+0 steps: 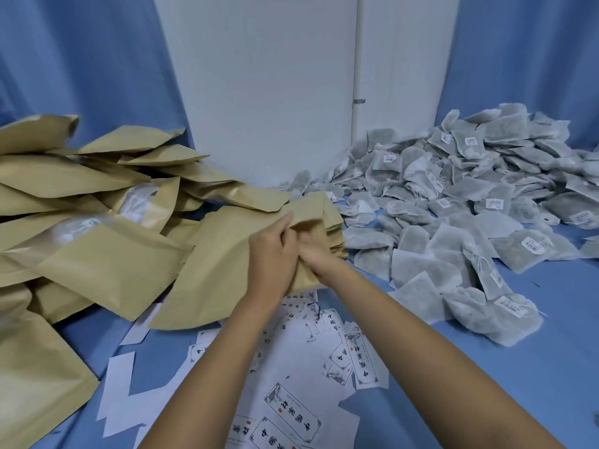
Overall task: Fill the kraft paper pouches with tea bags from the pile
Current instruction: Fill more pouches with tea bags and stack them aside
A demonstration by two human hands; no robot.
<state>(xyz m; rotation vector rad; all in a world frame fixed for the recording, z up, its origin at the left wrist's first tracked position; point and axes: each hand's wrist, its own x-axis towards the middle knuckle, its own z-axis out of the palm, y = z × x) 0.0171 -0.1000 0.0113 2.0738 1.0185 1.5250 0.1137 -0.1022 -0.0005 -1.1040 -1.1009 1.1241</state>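
So both hands meet in the middle of the view. The left hand (272, 254) has its fingers curled and its thumb pressed on the upper flap of a kraft pouch (308, 218), pinching it. The right hand (319, 259) is right beside it, touching the left one, with its fingers bent round the lower part of the same pouch. Its fingertips are hidden behind the left hand, so I can't tell how far in they go. The pouch sticks up and away from both hands and is crumpled at the top. It sits on a small stack of flat pouches (335, 231) whose edges show just right of the knuckles.

The tea bag pile (453, 196) is off to the right of the hands. It's greyish bags with little barcode tags, spread from the back wall down toward the near right. The nearest bags lie close to the right forearm but apart from both hands. On the left there's a big messy heap of pouches (97, 205), a few with a clear window showing. Below the hands, printed label sheets (291, 406) lie scattered on the blue cloth (518, 367). Behind it all is a white wall (259, 92) with a thin pipe (356, 59)
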